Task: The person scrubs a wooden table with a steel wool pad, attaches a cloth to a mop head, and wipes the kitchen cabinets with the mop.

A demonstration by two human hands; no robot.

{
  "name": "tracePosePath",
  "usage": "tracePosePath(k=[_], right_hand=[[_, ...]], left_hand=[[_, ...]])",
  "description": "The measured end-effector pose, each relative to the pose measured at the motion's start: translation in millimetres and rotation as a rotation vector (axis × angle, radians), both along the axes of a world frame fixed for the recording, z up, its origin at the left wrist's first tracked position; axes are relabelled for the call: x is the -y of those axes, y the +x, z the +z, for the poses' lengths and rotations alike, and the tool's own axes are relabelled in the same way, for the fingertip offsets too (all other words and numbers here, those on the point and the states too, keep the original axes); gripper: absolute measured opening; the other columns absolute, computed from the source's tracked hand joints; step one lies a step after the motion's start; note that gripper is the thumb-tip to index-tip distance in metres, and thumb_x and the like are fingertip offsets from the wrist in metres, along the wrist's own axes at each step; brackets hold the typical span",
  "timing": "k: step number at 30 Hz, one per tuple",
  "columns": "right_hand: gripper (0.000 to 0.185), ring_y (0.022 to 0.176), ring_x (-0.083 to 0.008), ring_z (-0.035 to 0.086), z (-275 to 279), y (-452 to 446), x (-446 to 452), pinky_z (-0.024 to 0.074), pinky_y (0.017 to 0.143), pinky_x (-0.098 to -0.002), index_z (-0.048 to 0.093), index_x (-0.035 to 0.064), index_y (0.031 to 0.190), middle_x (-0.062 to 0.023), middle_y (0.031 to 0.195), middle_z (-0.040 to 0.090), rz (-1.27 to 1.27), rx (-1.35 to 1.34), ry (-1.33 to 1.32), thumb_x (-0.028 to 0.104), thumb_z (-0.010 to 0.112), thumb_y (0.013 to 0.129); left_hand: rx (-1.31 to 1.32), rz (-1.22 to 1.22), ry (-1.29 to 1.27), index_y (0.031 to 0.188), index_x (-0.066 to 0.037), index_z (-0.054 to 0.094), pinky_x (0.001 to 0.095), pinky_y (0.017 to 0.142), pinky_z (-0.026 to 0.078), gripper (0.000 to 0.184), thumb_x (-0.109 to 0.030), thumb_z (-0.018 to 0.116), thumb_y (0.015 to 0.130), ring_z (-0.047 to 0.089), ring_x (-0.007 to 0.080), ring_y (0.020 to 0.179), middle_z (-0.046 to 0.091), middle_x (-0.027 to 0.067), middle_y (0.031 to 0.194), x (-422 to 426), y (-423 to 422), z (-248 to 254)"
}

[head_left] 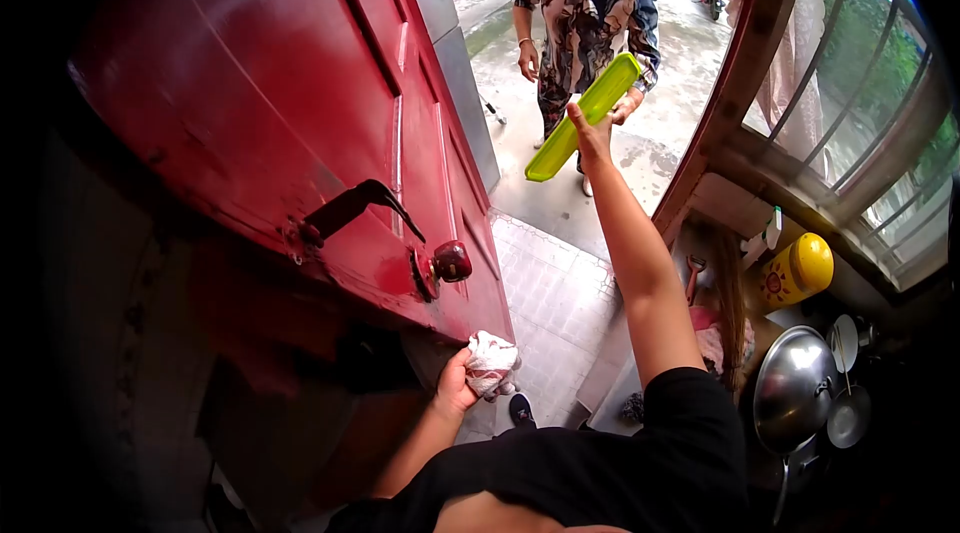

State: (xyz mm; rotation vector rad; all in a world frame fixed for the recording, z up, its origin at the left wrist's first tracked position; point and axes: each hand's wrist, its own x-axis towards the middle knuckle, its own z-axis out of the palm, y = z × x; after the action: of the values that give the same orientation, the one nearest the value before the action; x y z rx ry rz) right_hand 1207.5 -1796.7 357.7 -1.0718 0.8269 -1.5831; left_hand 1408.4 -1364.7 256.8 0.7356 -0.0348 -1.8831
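My right hand point(592, 138) is stretched forward through the doorway, gripping a long, shallow lime-green tray point(590, 113) held at a slant. A person in a patterned outfit point(585, 23) stands outside facing me, and that person's hand point(627, 107) is at the tray's right side. Lower down, my left hand point(457, 383) is closed on a crumpled white cloth point(491, 365) with reddish marks, close to the bottom edge of the red door.
The open red door point(270, 83) with its handle point(365, 208) and knob point(452, 261) fills the left. At the right are a barred window point(860, 63), a yellow container point(797, 271), a lidded wok point(795, 388) and the wooden door frame point(740, 63).
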Motion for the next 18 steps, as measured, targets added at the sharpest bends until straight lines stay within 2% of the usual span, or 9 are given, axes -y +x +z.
tracePosePath(k=[3, 7, 8, 10, 11, 12, 14, 16, 18], right_hand=[[0.083, 0.109, -0.0259, 0.052, -2.5, 18.5, -13.2, 0.0432, 0.091, -0.0340, 0.030, -0.0040, 0.130, -0.0164, 0.119, 0.049, -0.240, -0.187, -0.004, 0.033, 0.078, 0.073], [0.059, 0.088, -0.0188, 0.055, 20.0, -21.0, -93.7, 0.0473, 0.075, -0.0327, 0.039, -0.0023, 0.118, -0.0101, 0.100, 0.053, 0.061, 0.029, -0.005, 0.025, 0.073, 0.077], [0.060, 0.089, -0.0171, 0.053, 47.0, -38.9, -139.7, 0.0456, 0.077, -0.0324, 0.039, -0.0019, 0.119, -0.0089, 0.099, 0.052, 0.178, 0.025, 0.060, 0.028, 0.071, 0.078], [0.064, 0.094, -0.0177, 0.051, 23.3, -64.3, -162.3, 0.0445, 0.081, -0.0333, 0.037, -0.0018, 0.122, -0.0100, 0.102, 0.051, 0.200, -0.032, 0.032, 0.032, 0.070, 0.078], [0.073, 0.099, -0.0190, 0.049, 13.4, -76.9, -176.6, 0.0432, 0.085, -0.0341, 0.033, -0.0027, 0.127, -0.0124, 0.108, 0.048, 0.220, -0.081, 0.079, 0.036, 0.070, 0.079], [0.062, 0.079, -0.0116, 0.054, 2.2, -83.3, -191.5, 0.0477, 0.065, -0.0270, 0.039, 0.0007, 0.123, -0.0063, 0.094, 0.052, 0.154, -0.106, 0.040, 0.037, 0.066, 0.081], [0.083, 0.101, -0.0210, 0.049, 1.0, -98.1, -231.4, 0.0435, 0.086, -0.0339, 0.026, -0.0046, 0.134, -0.0147, 0.115, 0.045, 0.247, -0.103, 0.102, 0.037, 0.071, 0.079], [0.083, 0.102, -0.0208, 0.049, 7.2, -98.8, -275.0, 0.0447, 0.085, -0.0326, 0.024, -0.0066, 0.133, -0.0159, 0.114, 0.046, 0.207, -0.113, 0.105, 0.034, 0.072, 0.079], [0.081, 0.099, -0.0201, 0.051, 5.2, -93.6, -313.8, 0.0454, 0.084, -0.0321, 0.025, -0.0074, 0.131, -0.0155, 0.112, 0.047, 0.219, -0.068, 0.134, 0.032, 0.072, 0.079]], left_hand=[[-0.027, -0.059, -0.078, 0.121, -0.001, 0.054, 0.0468, 0.088, 0.051, 0.041, -0.029, 0.037, 0.096, 0.062, 0.0326, 0.101, 0.061, 0.0174, 0.117, -0.8, -1.7, 0.4], [0.317, 0.163, -0.125, 0.116, 0.000, 0.053, 0.0392, 0.080, 0.055, 0.027, -0.010, 0.047, 0.091, 0.065, 0.0255, 0.093, 0.063, 0.0133, 0.105, -2.8, -23.1, 13.0], [0.440, 0.197, -0.071, 0.116, 0.000, 0.052, 0.0352, 0.080, 0.055, 0.029, -0.002, 0.049, 0.088, 0.065, 0.0223, 0.090, 0.063, 0.0128, 0.103, -8.4, -34.8, 31.9], [0.643, 0.039, -0.227, 0.115, -0.001, 0.051, 0.0337, 0.079, 0.054, 0.029, 0.000, 0.051, 0.086, 0.064, 0.0188, 0.089, 0.063, 0.0110, 0.101, -17.9, -42.9, 33.4], [0.722, -0.005, -0.375, 0.112, -0.001, 0.050, 0.0315, 0.079, 0.053, 0.025, -0.005, 0.055, 0.088, 0.063, 0.0160, 0.087, 0.062, 0.0086, 0.099, -23.3, -53.8, 40.5], [0.817, -0.040, -0.480, 0.113, -0.001, 0.050, 0.0290, 0.074, 0.052, 0.030, -0.014, 0.062, 0.088, 0.063, 0.0147, 0.086, 0.063, 0.0065, 0.095, -25.4, -59.6, 28.6], [1.213, -0.256, -0.506, 0.120, -0.002, 0.049, 0.0285, 0.073, 0.051, 0.053, -0.034, 0.070, 0.083, 0.064, 0.0178, 0.084, 0.063, 0.0096, 0.089, -33.9, -86.2, 72.7], [1.760, -0.470, -0.481, 0.127, -0.003, 0.046, 0.0340, 0.073, 0.050, 0.074, -0.052, 0.070, 0.076, 0.065, 0.0269, 0.082, 0.064, 0.0142, 0.084, -37.2, -118.2, 127.4], [1.980, -0.371, -0.543, 0.129, -0.004, 0.046, 0.0416, 0.078, 0.049, 0.082, -0.062, 0.066, 0.074, 0.063, 0.0347, 0.084, 0.062, 0.0195, 0.089, -40.0, -143.0, 140.6]])
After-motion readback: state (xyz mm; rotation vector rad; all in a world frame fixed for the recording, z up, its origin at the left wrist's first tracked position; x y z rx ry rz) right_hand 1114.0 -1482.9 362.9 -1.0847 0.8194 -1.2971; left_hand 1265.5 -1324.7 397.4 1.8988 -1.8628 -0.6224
